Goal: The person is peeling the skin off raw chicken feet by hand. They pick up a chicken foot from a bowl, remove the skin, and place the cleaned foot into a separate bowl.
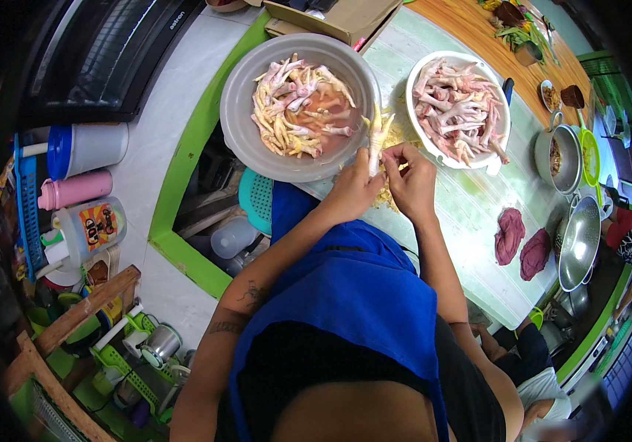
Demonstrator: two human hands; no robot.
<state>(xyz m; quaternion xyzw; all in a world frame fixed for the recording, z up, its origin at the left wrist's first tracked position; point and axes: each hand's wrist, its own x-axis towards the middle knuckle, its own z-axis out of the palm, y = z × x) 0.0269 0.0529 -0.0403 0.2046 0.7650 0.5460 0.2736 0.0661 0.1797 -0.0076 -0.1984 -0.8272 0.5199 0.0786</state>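
My left hand (353,189) grips a yellowish chicken foot (376,138) by its shank, toes pointing away from me. Fingertips of my right hand (412,179) pinch at the side of that same foot; whether they hold a bit of skin is too small to tell. Just beyond my left hand stands a grey basin (233,119) with reddish water and many yellowish chicken feet (280,130). To the right, a white bowl (509,124) is heaped with paler, pinkish chicken feet (457,110). Yellow skin scraps (386,200) lie on the table under my hands.
The pale green table (470,221) carries two crumpled maroon cloths (509,236), a steel colander (579,243) and a pot (570,149) at right. A dark knife handle (508,90) shows beside the bowl. A cardboard box (343,22) stands behind the basin. Another person (537,370) is at lower right.
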